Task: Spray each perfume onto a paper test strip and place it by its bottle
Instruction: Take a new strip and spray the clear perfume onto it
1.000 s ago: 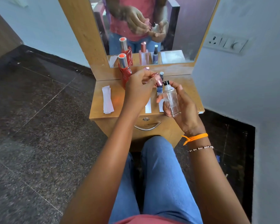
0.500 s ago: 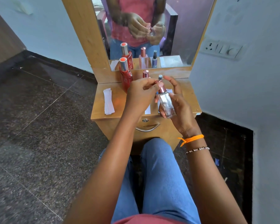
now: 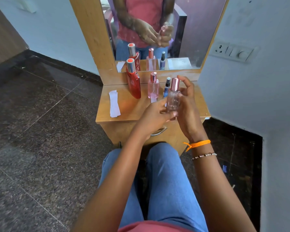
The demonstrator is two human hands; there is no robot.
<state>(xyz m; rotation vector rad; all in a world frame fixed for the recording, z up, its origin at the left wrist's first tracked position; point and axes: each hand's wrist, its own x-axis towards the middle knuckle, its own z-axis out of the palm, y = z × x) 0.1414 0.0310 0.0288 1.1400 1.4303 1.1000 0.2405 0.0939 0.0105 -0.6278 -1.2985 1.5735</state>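
Observation:
A clear glass perfume bottle [image 3: 173, 99] with a pink metallic cap stands upright in my right hand [image 3: 187, 106], above the small wooden vanity table [image 3: 129, 109]. My left hand [image 3: 155, 115] cups the bottle's base from the left. On the table stand a tall red bottle [image 3: 133, 82], a pink square bottle [image 3: 153, 87] and a slim blue spray bottle [image 3: 167, 87]. A white test strip [image 3: 153, 99] lies in front of the pink bottle, mostly behind my left hand. A stack of blank paper strips [image 3: 114, 103] lies at the table's left.
A mirror [image 3: 157, 30] in a wooden frame rises at the back of the table and reflects the bottles and my hands. A drawer handle [image 3: 159, 131] sits under the tabletop. A wall with a switch plate [image 3: 233, 51] is close on the right. My knees are under the table's front.
My left hand has set the pink cap on the clear bottle and dropped from its top to its base. The bottle now stands upright, slightly further right.

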